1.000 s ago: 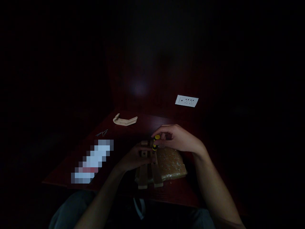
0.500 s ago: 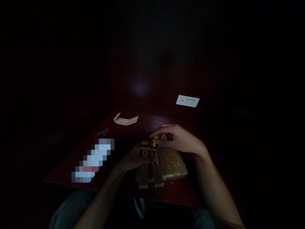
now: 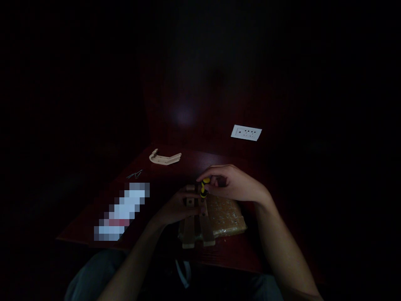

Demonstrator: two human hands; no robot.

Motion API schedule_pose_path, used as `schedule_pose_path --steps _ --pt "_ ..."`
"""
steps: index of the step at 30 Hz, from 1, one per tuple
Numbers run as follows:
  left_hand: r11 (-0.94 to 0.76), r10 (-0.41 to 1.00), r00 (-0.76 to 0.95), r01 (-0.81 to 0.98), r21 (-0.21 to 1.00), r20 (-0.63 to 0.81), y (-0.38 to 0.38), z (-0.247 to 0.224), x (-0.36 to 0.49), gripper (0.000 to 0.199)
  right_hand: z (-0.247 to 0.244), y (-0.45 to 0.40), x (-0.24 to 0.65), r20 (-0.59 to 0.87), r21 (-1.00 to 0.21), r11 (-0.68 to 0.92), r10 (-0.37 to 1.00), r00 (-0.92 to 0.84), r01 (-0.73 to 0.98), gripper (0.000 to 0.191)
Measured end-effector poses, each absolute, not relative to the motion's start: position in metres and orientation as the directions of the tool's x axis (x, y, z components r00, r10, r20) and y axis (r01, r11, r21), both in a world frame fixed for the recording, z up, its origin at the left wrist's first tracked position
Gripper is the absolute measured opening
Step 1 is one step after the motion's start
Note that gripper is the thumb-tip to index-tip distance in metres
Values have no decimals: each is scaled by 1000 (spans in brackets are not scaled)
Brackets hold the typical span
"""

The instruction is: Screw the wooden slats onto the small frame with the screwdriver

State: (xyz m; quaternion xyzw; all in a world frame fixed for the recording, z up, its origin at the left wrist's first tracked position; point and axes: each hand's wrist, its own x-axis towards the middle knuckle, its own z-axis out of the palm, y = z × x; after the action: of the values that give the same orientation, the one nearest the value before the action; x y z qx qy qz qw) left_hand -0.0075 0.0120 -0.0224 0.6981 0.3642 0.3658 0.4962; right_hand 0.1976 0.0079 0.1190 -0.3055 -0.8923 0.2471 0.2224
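A short yellow and black screwdriver (image 3: 204, 188) stands on a wooden piece, its handle between the fingers of my right hand (image 3: 233, 182). My left hand (image 3: 175, 207) reaches across from the left, thumb and fingers round the wooden strips below the screwdriver. Two light wooden strips, a left one (image 3: 189, 230) and a right one (image 3: 207, 230), lie side by side with round holes in them. Under them is a brown slab in clear wrap (image 3: 227, 215). The screwdriver's tip is too dark to make out.
A curved wooden part (image 3: 165, 159) lies at the table's back left, with several screws (image 3: 134, 174) nearer. A blurred pale rectangle (image 3: 125, 211) lies on the dark red table (image 3: 81, 225). A white socket plate (image 3: 246, 132) is on the wall behind.
The yellow and black handle has turned slightly in the fingers of my right hand. My left hand and the wooden strips stay where they were.
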Motion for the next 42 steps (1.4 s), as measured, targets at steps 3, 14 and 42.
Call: schedule_pose_path --steps 3,14,42 --pt "-251 872 461 133 959 164 12 -22 -7 34 118 9 198 251 -582 683 668 -700 442 23" --pt "-281 861 466 103 954 203 12 -19 -7 32 120 7 194 262 -575 708 634 -727 410 22" --pt "-193 907 414 240 951 80 5 -7 -7 36 120 9 197 269 -553 715 639 -720 428 28"
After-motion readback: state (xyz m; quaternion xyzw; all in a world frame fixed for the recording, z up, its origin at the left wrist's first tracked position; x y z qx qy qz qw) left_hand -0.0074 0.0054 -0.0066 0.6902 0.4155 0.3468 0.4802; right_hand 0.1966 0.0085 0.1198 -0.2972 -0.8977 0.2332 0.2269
